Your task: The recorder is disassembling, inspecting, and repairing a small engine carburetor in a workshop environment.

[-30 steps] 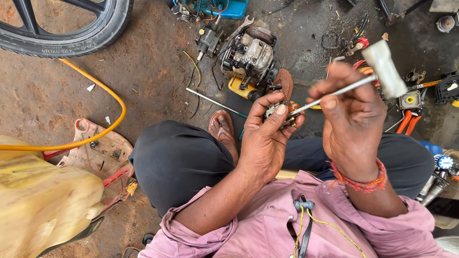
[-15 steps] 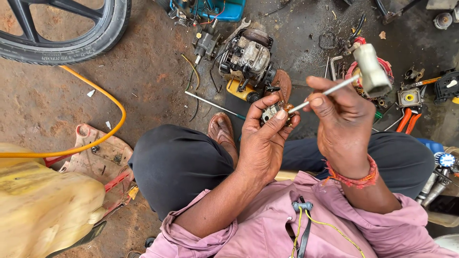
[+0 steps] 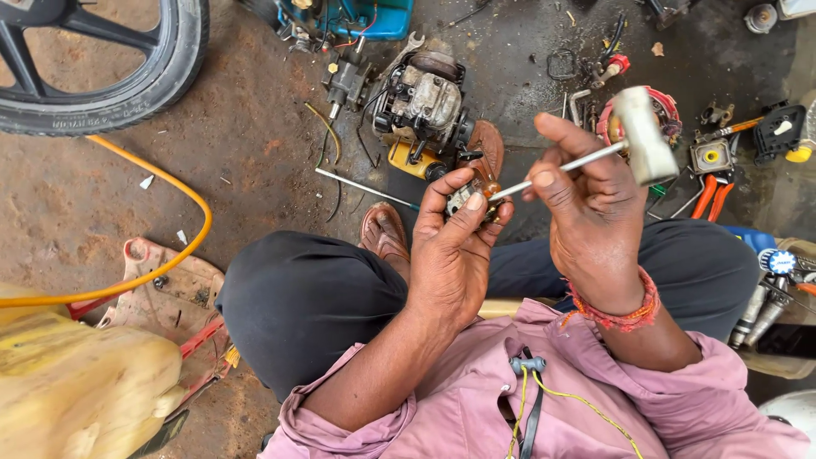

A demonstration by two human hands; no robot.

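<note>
Your left hand (image 3: 455,255) is pinching a small metal part (image 3: 473,197) between its fingertips. Your right hand (image 3: 595,217) is gripping a T-handle tool (image 3: 595,153), whose tip is touching the part just beside your left thumb.

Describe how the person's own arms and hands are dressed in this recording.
Both hands are bare, with no gloves. The left hand has nothing on its wrist; the right hand has a red-orange beaded thread bracelet around the wrist. The dusty pink shirt sleeves are pushed up near the elbows, leaving both forearms uncovered. No rings or watch are visible.
</note>
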